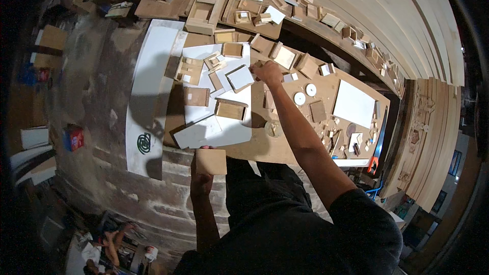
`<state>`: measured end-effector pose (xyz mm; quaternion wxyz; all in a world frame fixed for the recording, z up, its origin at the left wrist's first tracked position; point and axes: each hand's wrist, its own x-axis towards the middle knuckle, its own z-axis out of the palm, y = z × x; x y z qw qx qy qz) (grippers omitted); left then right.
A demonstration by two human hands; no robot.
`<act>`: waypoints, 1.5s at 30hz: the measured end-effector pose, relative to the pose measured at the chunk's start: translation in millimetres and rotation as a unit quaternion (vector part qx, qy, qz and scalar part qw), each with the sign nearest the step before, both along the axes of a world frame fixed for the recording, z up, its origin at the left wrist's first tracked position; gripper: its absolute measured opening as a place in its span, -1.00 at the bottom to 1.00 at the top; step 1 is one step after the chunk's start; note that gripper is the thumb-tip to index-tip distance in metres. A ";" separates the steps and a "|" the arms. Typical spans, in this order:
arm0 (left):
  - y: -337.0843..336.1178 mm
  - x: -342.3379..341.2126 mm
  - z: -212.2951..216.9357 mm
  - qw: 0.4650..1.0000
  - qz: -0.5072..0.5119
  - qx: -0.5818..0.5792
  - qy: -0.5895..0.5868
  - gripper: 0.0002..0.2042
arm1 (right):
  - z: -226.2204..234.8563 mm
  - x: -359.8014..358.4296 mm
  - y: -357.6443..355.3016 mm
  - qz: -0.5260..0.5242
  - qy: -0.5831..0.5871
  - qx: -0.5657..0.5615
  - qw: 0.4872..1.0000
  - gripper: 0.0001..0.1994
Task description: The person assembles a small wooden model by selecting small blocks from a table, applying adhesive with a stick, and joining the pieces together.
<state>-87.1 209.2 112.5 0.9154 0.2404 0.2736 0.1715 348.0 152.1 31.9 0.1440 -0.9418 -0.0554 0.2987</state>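
Dark clothing of the person fills the lower centre of the view, with both forearms rising from it. Left hand [201, 177] is held low at the near edge of the workbench [265, 145], fingers closed on a square brown board piece [211, 161] that stands clear of the bench surface. Right hand [268, 73] is extended to the far side of the bench, fingers curled down over a small wooden piece [259, 64]; whether the piece is gripped or only touched cannot be determined. Just left of that hand lies a white square panel [240, 77] resting on large white sheets [214, 130]. Two white discs [304, 94] lie to its right, near a white rectangular board [354, 104]. Small wooden box frames surround the sheets.
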 end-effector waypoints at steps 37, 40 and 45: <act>-62.3 56.2 39.8 0.976 -0.147 0.158 -0.013 -0.20 | 203.0 -129.7 -194.8 -0.110 0.262 0.614 0.737 -0.82; -90.0 53.8 44.9 0.974 -0.167 0.145 -0.039 -0.25 | 207.7 -145.5 -219.4 -0.118 0.311 0.647 0.687 -0.83; -139.7 76.6 70.0 0.953 -0.250 0.174 -0.011 -0.14 | 203.7 -165.6 -271.0 -0.123 0.306 0.650 0.685 -0.83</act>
